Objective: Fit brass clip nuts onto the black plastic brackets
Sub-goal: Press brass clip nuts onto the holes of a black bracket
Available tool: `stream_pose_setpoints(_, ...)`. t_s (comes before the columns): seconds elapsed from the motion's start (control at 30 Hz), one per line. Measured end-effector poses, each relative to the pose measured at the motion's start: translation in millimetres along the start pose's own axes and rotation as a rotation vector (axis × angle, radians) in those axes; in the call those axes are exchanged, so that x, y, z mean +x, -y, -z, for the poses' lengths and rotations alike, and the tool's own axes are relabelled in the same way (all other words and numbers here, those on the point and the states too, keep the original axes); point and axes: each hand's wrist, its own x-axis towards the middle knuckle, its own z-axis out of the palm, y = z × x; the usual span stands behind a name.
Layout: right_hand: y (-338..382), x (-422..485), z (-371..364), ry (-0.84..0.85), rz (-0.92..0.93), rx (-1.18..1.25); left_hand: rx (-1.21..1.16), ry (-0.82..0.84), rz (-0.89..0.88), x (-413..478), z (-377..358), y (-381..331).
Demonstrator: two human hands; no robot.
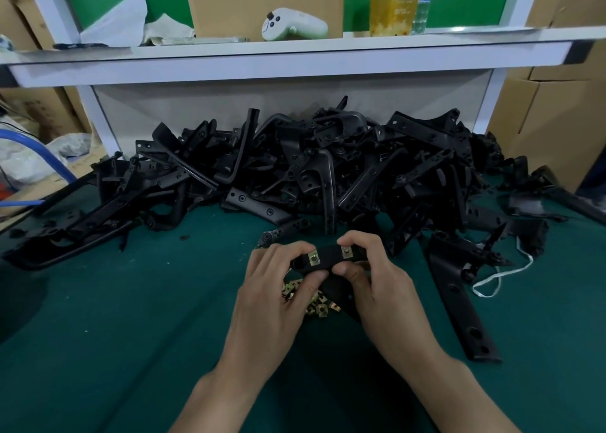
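Observation:
Both hands hold one black plastic bracket [329,258] above the green table. My left hand [278,288] grips its left end, thumb and forefinger around a brass clip nut [314,259] seated on the bracket. My right hand [370,275] grips the right end, forefinger curled beside a second brass clip nut [346,252]. A small heap of loose brass clip nuts [316,306] lies on the table under the hands, partly hidden by my left fingers.
A large pile of black brackets [295,170] fills the back of the green table [131,318]. A long bracket [459,304] lies to the right, beside a white cord [498,275]. A white shelf [295,58] overhangs, carrying a controller [293,24] and a bottle [395,3].

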Motion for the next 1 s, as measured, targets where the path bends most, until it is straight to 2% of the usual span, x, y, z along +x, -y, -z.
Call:
stream_pose_setpoints(0.43,-0.8,1.1,0.4,0.004,-0.009,-0.019,-0.030,0.016,0.004,-0.1,0.8,-5.9)
stream_pose_setpoints(0.73,3.6,-0.1,-1.7,-0.017,0.010,0.086,-0.033,-0.009,0.060,-2.7,-1.5,-2.9)
stream_pose_setpoints(1.0,4.5,-0.7,-2.3,-0.042,0.015,0.077,-0.029,-0.014,0.073,-2.7,-2.5,-0.7)
